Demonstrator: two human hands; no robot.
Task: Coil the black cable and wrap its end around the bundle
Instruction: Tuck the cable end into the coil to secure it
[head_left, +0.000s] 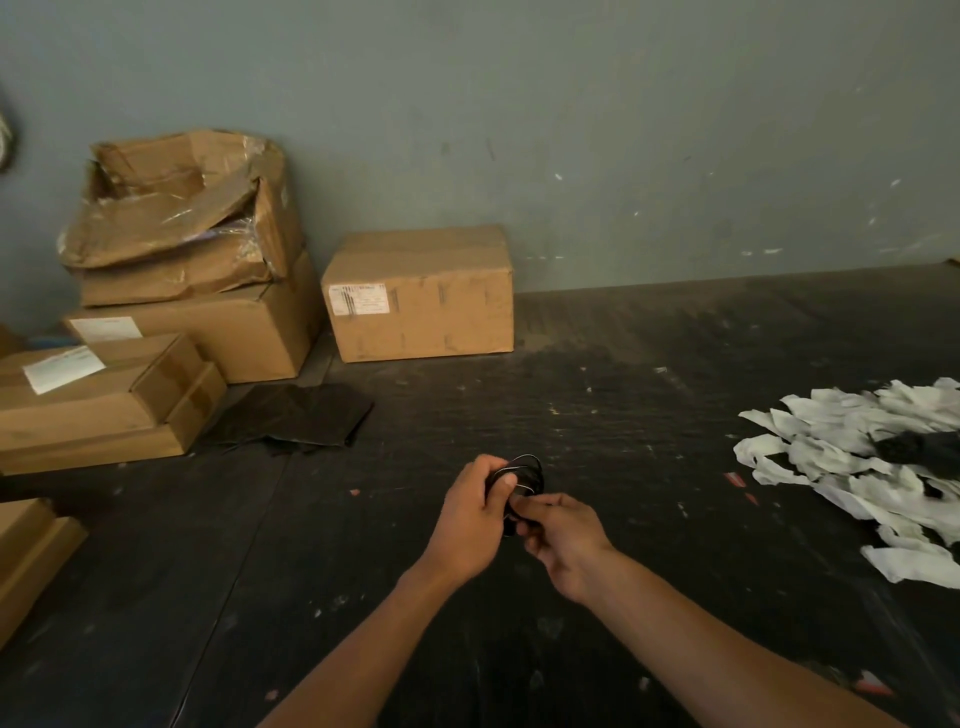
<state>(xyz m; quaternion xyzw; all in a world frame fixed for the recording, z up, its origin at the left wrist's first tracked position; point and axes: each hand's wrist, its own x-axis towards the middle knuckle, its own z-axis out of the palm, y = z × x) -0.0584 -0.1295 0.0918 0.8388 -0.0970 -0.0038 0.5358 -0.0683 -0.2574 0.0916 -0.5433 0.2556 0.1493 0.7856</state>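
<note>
Dark, scuffed worktop is running up to a grey-green wall; I am logging what is lying on it.

Item, task: black cable, already gathered into a small coil, being held above the worktop's middle, toward its near edge. I am judging it light, thin and springy, likely to be trying to uncoil, so the bundle's waist is the place to be pinching while the loose end goes round.

Left hand: closing around the coil, thumb pressing across the loops.

Right hand: fingers narrowing on the cable at the coil's lower side; whether that is the free end I cannot tell.

Containers: cardboard boxes stacking at the far left corner, the topmost torn open, contents hidden; one sealed box sitting against the wall.

Other: white paper scraps heaping at the right edge; black sheet lying beside the boxes.
</note>
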